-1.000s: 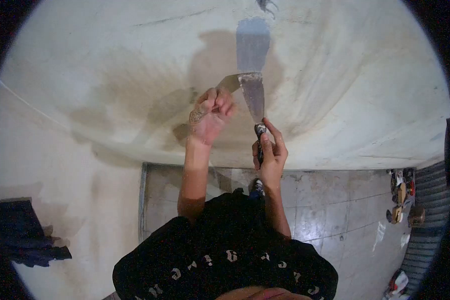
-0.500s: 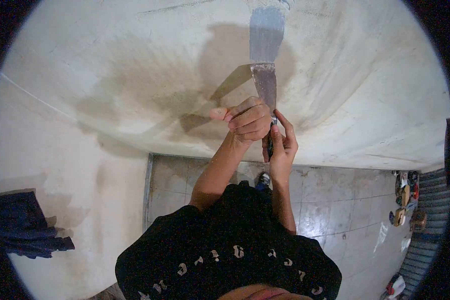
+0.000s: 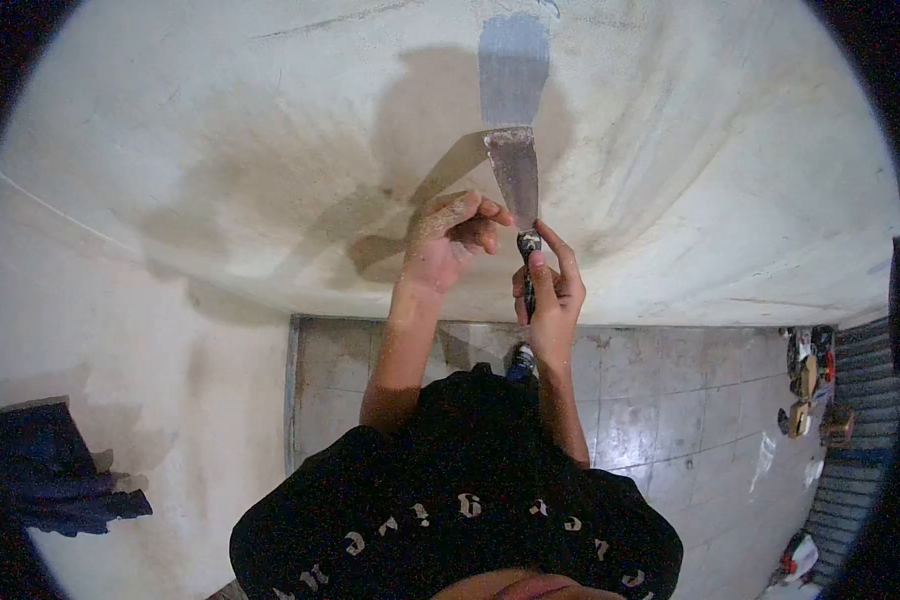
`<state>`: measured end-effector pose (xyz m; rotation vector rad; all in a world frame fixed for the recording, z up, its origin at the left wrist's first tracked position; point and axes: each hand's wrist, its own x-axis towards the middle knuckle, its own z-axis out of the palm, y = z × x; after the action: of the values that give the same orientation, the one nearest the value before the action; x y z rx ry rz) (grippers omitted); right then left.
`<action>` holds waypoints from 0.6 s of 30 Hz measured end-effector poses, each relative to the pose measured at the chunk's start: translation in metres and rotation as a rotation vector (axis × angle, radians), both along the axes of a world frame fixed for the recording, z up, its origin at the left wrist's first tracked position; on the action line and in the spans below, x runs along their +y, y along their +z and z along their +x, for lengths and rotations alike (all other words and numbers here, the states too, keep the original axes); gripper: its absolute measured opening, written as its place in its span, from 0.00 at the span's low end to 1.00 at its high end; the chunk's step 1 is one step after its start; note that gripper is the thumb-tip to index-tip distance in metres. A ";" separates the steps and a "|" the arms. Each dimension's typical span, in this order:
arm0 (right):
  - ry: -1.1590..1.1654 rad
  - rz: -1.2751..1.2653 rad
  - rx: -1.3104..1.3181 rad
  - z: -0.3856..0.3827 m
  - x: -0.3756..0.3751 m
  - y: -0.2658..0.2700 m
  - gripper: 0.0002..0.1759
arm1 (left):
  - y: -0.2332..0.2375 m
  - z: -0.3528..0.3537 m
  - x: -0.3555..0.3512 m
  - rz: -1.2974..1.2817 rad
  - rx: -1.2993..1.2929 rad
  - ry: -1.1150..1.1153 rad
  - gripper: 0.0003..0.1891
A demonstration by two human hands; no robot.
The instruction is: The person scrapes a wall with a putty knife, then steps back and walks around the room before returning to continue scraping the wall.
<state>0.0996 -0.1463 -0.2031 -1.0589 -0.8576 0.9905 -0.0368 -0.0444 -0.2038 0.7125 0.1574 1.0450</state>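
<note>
The putty knife [image 3: 513, 170] stands upright just above the frame's centre, with its blade tip against the pale wall [image 3: 730, 150] below a grey smeared patch [image 3: 513, 72]. The right hand [image 3: 548, 295] is clamped around its dark handle. The left hand [image 3: 448, 238] curls beside the blade's base; whether it grips anything is unclear. Tiled floor [image 3: 670, 400] lies below, and dark cloth [image 3: 50, 475] sits lower left.

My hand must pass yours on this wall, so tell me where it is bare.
The pale plaster wall is bare left of the left hand, down to the dark blue cloth, and right of the right hand. Crowded in the middle: both hands at the metal putty knife with dark handle under the grey putty strip.
</note>
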 end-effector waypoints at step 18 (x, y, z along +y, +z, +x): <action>-0.002 -0.016 -0.031 -0.002 0.003 -0.003 0.20 | 0.001 -0.008 -0.004 0.004 0.429 0.362 0.10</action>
<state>0.0978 -0.1435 -0.2057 -1.0914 -0.8751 0.9832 -0.0443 -0.0489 -0.2026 0.9275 0.6743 1.2229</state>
